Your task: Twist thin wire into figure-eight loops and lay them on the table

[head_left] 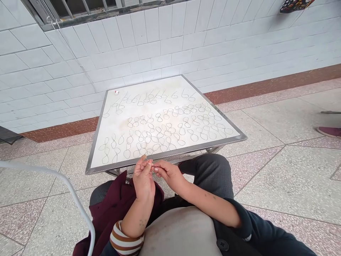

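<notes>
My left hand is raised just in front of the table's near edge, with thumb and fingers pinched together. My right hand meets it from the right, its thumb and forefinger also closed in a pinch. Between the fingertips runs what looks like a thin wire, most of it hidden by the fingers. Beyond the hands, many thin wire loops lie spread on the white tabletop, many twisted into figure-eight shapes. Towards the back are open wire pieces, each with a loop and a straight tail.
A small red-and-white object rests near the table's far left corner. The metal table rim runs close to my knees. A white curved tube passes on the left. A tiled wall stands behind; another person's shoe is at far right.
</notes>
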`<state>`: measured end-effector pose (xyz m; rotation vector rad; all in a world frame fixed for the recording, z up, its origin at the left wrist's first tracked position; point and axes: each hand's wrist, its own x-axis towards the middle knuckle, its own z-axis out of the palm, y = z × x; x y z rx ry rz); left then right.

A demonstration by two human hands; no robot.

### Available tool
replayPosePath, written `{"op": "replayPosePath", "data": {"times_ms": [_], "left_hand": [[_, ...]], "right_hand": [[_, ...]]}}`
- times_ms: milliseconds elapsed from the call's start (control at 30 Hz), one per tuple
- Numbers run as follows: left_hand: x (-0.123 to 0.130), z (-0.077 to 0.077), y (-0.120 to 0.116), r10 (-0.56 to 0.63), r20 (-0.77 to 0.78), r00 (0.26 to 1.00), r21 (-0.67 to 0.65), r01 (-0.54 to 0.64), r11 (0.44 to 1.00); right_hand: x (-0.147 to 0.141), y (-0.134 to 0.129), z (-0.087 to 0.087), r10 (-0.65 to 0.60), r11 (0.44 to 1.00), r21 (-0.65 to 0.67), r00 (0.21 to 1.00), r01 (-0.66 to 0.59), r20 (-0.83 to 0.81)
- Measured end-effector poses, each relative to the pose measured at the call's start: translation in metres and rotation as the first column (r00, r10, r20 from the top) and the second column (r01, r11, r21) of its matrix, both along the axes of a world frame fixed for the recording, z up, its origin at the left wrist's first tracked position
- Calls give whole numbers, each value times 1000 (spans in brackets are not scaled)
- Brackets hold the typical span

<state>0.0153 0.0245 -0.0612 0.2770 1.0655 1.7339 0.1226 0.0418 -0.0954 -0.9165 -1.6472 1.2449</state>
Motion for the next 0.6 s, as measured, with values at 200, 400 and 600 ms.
{"op": "replayPosePath", "data": {"times_ms": [200,400,600], "left_hand": [[-1,0,0,-17,-9,1000,-4,17,1000],[-1,-1,-1,-49,-57,997,0,49,999],[2,4,-5,-249,-146,958,-78,239,968]], "right_hand": [[3,-1,5,-59,972,233,979,11,197],[12,13,11,-73,995,80,993,66,91],[19,26,25,-48,962,-275,986,2,-160]]}}
